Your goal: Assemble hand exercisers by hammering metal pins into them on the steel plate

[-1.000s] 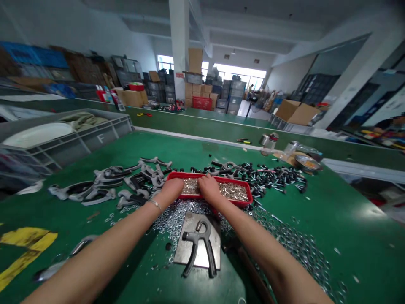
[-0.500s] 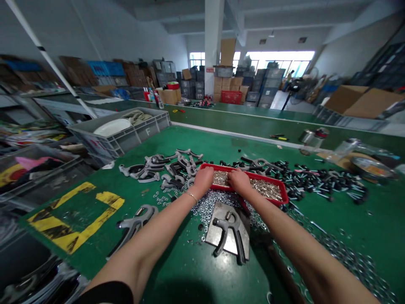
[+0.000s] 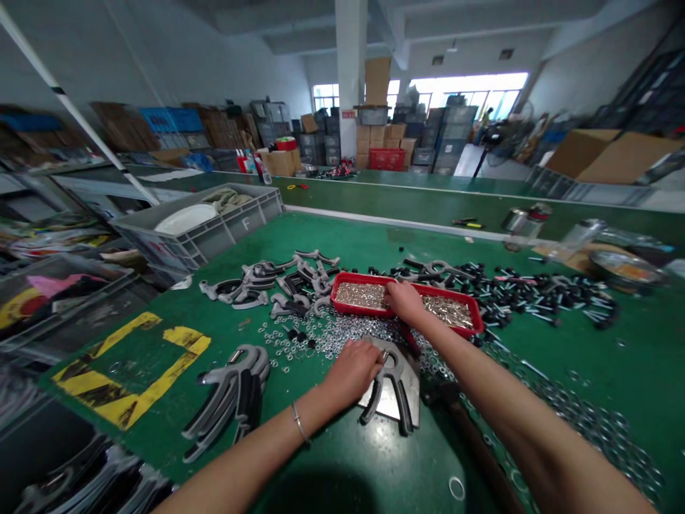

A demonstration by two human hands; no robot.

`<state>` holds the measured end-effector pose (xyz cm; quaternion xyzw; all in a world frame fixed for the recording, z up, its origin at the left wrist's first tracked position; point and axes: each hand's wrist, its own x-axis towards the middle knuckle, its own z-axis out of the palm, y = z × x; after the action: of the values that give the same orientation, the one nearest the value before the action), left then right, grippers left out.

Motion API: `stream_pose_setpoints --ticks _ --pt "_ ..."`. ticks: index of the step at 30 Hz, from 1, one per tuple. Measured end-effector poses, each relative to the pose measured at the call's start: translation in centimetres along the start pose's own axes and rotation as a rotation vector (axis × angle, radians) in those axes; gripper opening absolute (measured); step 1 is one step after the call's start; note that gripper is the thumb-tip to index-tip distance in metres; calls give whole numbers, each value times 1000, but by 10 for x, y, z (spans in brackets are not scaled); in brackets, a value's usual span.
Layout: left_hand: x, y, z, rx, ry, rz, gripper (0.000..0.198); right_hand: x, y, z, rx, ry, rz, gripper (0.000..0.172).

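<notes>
My left hand (image 3: pixel 349 373) lies over the top of a grey-and-black hand grip exerciser (image 3: pixel 399 389), its fingers curled on the grip's head and hiding part of it. The exerciser rests on a steel plate (image 3: pixel 407 382). My right hand (image 3: pixel 405 301) reaches into a red plastic tray (image 3: pixel 353 278), fingertips down among small silvery metal parts (image 3: pixel 358 294). Loose steel washers (image 3: pixel 332 335) lie spread between the tray and the plate. A stack of finished grip exercisers (image 3: pixel 230 392) sits left of my left forearm.
Grey cast handles (image 3: pixel 267 282) lie left of the tray, and black bolts (image 3: pixel 535 293) right of it, on the green workbench (image 3: pixel 342 232). A grey crate (image 3: pixel 214 232) stands at the bench's far left. Yellow-and-black tape (image 3: pixel 128 371) marks the near left. Tins stand at the far right.
My left hand has moved from the tray back to the exerciser on the plate. My right hand stays in the tray. The head view has turned slightly.
</notes>
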<state>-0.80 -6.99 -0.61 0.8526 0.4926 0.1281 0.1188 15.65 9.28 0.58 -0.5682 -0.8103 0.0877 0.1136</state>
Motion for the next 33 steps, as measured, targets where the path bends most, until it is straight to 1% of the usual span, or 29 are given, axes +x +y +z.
stream_pose_setpoints --ticks 2,4,7,10,13,16,18,20,23,25,26,28,29,31,33 --pt "3 1 2 75 -6 30 16 -6 3 -4 119 23 10 29" --pt "5 2 5 164 -8 77 19 -19 5 -9 252 45 15 21" --pt "7 4 7 267 -5 152 21 -53 8 -14 453 64 33 13" --pt "8 6 6 325 0 217 20 -96 11 -16 630 29 59 17" --pt "9 10 7 383 11 293 20 -135 13 -10 746 -15 72 24" --pt "9 13 11 435 10 389 23 -165 9 1 778 -29 69 27" --pt "8 12 14 421 -4 418 24 -178 3 10 750 -12 54 28" --pt "5 8 13 319 -22 352 22 -185 -4 18 687 32 21 27" --pt "1 -3 4 15 -50 190 19 -186 -13 27 568 99 -77 20" --pt "5 -14 -10 -163 -6 99 18 -182 -18 32 494 120 -154 17" --pt "9 -20 -17 -198 39 54 19 -179 -19 34 459 127 -186 16" --pt "22 -34 -34 -175 129 -28 20 -174 -20 38 386 141 -231 17" --pt "30 -42 -42 -139 154 -52 21 -172 -21 40 350 148 -247 18" --pt "48 -58 -54 -76 156 -74 21 -172 -20 42 277 158 -274 19" --pt "67 -73 -60 -46 132 -82 21 -174 -19 43 208 164 -298 20"
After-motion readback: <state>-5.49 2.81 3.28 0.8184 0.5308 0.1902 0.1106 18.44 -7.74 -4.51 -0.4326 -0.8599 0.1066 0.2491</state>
